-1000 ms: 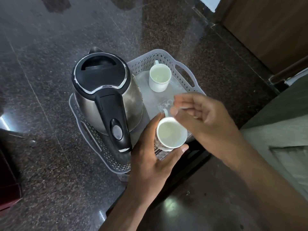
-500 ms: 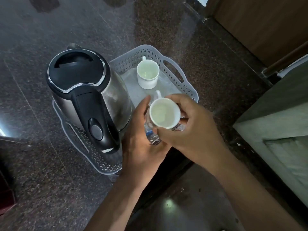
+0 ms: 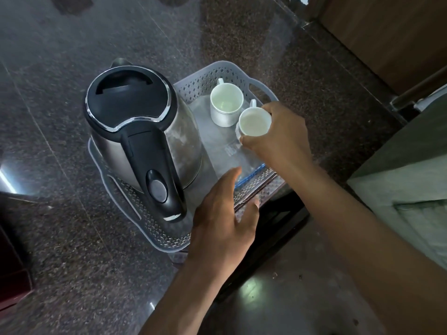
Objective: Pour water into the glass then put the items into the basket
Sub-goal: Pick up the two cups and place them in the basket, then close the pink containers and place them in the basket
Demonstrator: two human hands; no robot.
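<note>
A grey perforated basket (image 3: 205,78) sits on the dark stone counter. Inside it on the left stands a steel kettle (image 3: 135,131) with a black lid and handle. A white cup (image 3: 226,105) stands at the basket's far end. My right hand (image 3: 280,134) grips a second white cup (image 3: 254,122) by its rim, just right of the first and over the basket. A clear plastic water bottle (image 3: 239,160) lies on the basket floor below that cup. My left hand (image 3: 222,218) hovers with fingers apart over the basket's near edge, holding nothing.
The speckled dark counter (image 3: 72,68) extends left and behind the basket. A wooden panel (image 3: 387,32) stands at the back right. Grey fabric (image 3: 411,177) lies at the right. A dark red object (image 3: 12,274) sits at the lower left edge.
My right hand took the cup over from my left hand and carried it deeper into the basket beside the other cup. My left hand let go and drew back to the near edge.
</note>
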